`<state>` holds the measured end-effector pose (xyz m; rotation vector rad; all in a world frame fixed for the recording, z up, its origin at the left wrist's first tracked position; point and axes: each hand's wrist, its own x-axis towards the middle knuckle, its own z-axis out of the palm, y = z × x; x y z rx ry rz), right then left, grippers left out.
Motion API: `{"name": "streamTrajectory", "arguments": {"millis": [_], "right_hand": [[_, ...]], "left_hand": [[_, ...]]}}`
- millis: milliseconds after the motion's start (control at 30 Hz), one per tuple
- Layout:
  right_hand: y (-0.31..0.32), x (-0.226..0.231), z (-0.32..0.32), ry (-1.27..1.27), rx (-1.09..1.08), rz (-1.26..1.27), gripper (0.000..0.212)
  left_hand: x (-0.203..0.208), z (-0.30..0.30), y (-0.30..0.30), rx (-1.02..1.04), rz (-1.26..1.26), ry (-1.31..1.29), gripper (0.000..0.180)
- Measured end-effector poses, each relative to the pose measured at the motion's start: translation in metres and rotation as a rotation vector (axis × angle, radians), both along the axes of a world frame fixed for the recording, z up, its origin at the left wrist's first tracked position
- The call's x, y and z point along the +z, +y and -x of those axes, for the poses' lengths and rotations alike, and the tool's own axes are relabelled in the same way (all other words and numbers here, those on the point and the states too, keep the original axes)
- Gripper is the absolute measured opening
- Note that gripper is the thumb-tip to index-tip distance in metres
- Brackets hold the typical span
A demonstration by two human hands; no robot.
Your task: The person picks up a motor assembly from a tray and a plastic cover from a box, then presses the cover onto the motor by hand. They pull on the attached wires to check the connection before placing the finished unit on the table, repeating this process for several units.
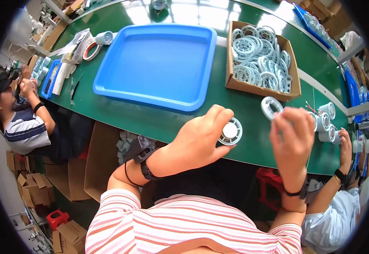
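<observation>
Over the table's near edge, my left hand (199,134) is closed around a small round fan-like part (232,132) with a white hub and a pale blue spoked rim. To its right my right hand (293,137) pinches a pale blue plastic ring (265,106) by its lower edge, just in front of the cardboard box (258,89). That box is heaped with similar pale blue rings (260,55). The two held pieces are apart. My right fingers look slightly blurred.
A blue tray (155,63) with a bare bottom lies on the green table (129,122). Cylindrical pale parts with wires (326,122) stand at the right, near a co-worker's hand (345,148). Another person (28,114) works at the left. A tape roll (92,51) and tweezers (72,91) lie there.
</observation>
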<state>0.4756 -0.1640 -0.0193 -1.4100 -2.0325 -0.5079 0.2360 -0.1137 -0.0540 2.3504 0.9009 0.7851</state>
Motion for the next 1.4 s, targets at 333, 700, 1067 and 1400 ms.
{"name": "streamTrajectory", "arguments": {"millis": [333, 700, 1067, 1400], "right_hand": [[-0.030, -0.040, -0.011, 0.487, 0.112, 0.427, 0.033], [-0.026, -0.041, 0.003, 0.899, 0.284, 0.545, 0.064], [-0.016, -0.024, 0.017, 0.864, 0.351, 0.651, 0.071], [-0.016, -0.023, 0.006, 0.686, 0.368, 0.685, 0.070]], "left_hand": [[0.009, -0.007, -0.001, -0.006, 0.476, -0.032, 0.067], [0.012, -0.017, 0.004, -0.117, 1.174, -0.287, 0.065], [-0.001, -0.021, 0.012, -0.222, 1.207, -0.325, 0.069], [-0.002, -0.011, 0.020, -0.410, 1.365, -0.466, 0.065]]}}
